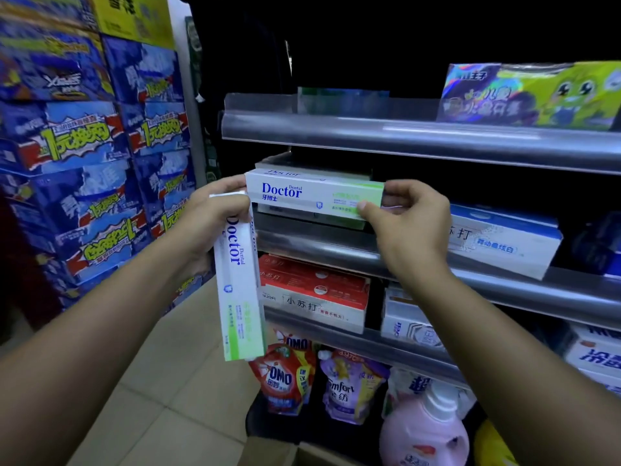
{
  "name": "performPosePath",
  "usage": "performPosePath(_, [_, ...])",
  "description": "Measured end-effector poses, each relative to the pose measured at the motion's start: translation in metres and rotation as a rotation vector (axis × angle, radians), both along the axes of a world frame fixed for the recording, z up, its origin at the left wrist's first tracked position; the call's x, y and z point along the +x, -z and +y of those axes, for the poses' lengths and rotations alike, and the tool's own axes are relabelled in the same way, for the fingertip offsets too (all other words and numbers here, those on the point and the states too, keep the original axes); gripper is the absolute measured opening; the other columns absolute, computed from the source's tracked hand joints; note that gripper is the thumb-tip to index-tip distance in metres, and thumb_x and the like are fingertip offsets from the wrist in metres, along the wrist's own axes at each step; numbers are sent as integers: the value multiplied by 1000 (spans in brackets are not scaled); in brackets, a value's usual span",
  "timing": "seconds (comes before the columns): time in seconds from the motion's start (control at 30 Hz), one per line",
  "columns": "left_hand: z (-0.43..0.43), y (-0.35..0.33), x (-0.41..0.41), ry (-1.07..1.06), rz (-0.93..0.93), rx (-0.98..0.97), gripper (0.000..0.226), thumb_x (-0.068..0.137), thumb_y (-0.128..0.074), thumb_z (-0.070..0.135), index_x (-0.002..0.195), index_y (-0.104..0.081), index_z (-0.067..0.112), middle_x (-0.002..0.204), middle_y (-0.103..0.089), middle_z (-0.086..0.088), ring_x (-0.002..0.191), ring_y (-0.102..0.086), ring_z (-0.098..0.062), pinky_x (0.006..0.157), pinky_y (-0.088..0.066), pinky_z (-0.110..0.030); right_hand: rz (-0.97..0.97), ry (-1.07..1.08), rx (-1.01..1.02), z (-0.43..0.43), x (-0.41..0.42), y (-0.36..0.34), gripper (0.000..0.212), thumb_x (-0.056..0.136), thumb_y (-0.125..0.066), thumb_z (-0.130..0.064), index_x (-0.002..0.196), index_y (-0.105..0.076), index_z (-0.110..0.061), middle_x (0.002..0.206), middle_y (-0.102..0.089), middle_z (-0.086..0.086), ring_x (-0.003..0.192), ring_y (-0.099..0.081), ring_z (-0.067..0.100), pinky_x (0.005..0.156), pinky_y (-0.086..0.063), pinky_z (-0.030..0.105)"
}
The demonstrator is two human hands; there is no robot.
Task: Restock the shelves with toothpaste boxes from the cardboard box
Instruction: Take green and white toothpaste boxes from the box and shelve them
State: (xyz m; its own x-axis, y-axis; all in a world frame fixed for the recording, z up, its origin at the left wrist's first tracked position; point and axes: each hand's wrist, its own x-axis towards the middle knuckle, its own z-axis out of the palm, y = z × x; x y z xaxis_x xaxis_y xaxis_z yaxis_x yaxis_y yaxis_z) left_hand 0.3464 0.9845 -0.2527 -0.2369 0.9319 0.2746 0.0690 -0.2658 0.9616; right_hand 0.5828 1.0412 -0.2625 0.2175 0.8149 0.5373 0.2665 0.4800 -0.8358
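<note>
My right hand (408, 220) grips the right end of a white and green "Doctor" toothpaste box (312, 196), held level in front of the second shelf (319, 243). Its left end touches the fingers of my left hand (208, 223). That hand holds a second "Doctor" toothpaste box (240, 280) upright, pointing down. Behind the level box, more of the same boxes (312, 169) are stacked on that shelf. The cardboard box is not clearly in view.
Red and white boxes (312, 290) fill the shelf below; blue and white boxes (500, 237) sit to the right. A green kids' pack (537, 92) stands on the top shelf. Detergent pouches (285, 378) and a pink bottle (423, 428) stand at the bottom. Blue cartons (84, 146) are stacked at left.
</note>
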Motion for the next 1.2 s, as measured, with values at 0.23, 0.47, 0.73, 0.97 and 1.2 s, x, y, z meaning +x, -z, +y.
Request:
performPosePath(0.23, [24, -4, -21, -67, 176, -152, 51, 57, -56, 11, 106, -73, 7, 95, -72, -23, 73, -60, -27, 66, -46, -30, -289, 79, -14, 15, -16, -3, 29, 85, -78, -26, 114, -76, -31, 89, -71, -11, 85, -68, 17, 80, -53, 28])
performPosePath(0.47, [22, 1, -32, -57, 359, -326, 44, 57, -60, 16, 96, -63, -3, 79, -60, -11, 70, -56, -23, 63, -43, -31, -672, 103, -56, 11, -16, 9, 33, 95, -60, -31, 126, -70, -27, 113, -74, 3, 105, -65, 34, 83, -52, 39])
performPosePath(0.73, [12, 16, -30, -92, -102, -209, 54, 61, -58, 13, 114, -61, 25, 95, -65, -5, 68, -62, -24, 62, -50, -30, -730, 68, 183, -3, -5, 17, 48, 94, -65, -16, 141, -56, -14, 126, -65, 7, 122, -51, 33, 103, -38, 37])
performPosePath(0.97, [7, 18, -21, -267, -431, -102, 10, 84, -58, 6, 87, -54, 15, 61, -53, -1, 55, -56, -20, 61, -54, -29, -522, -297, -2, -56, -7, 45, 47, 86, -69, -49, 127, -65, -29, 112, -67, -15, 102, -61, 6, 85, -52, 32])
performPosePath(1.2, [9, 18, 4, -102, -642, 6, 16, 98, -55, 8, 83, -52, 14, 57, -60, 1, 57, -64, -18, 70, -57, -35, -257, -499, -370, -58, -6, 48, 60, 72, -91, -32, 122, -58, -30, 112, -65, -10, 98, -68, 13, 89, -58, 41])
